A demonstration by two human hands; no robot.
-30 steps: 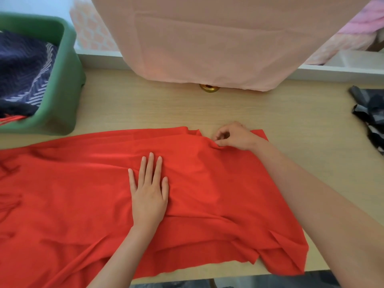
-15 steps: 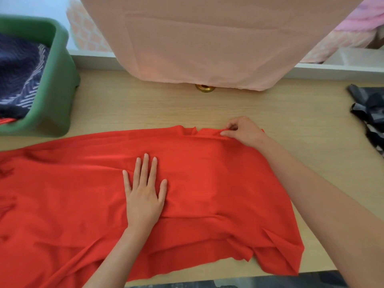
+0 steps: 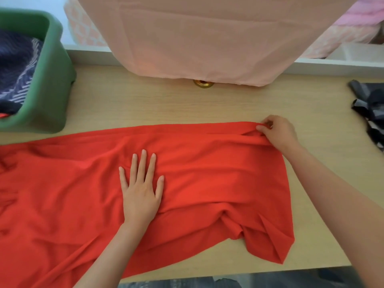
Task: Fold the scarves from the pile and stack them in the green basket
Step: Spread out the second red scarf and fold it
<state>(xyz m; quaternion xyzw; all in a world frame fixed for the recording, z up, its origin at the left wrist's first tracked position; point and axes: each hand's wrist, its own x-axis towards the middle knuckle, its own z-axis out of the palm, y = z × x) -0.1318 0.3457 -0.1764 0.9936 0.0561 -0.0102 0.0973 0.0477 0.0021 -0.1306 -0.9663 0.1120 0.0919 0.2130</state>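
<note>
A large red scarf (image 3: 218, 175) lies spread across the wooden table (image 3: 145, 104), running off the left edge of view. My left hand (image 3: 141, 190) presses flat on its middle with the fingers straight. My right hand (image 3: 276, 132) pinches the scarf's far right corner, and the far edge is pulled taut. The near right corner is bunched in folds. The green basket (image 3: 52, 86) stands at the far left with a folded dark blue patterned scarf (image 3: 14, 65) inside.
A pink cloth (image 3: 207, 38) hangs over the table's back edge, above a small brass fitting (image 3: 203, 83). A dark grey and black scarf pile (image 3: 369, 109) lies at the right edge. The table's front edge runs just below the red scarf.
My right hand has slid right along the scarf's far edge to its corner, pulling that edge straight. My left hand has stayed flat on the cloth.
</note>
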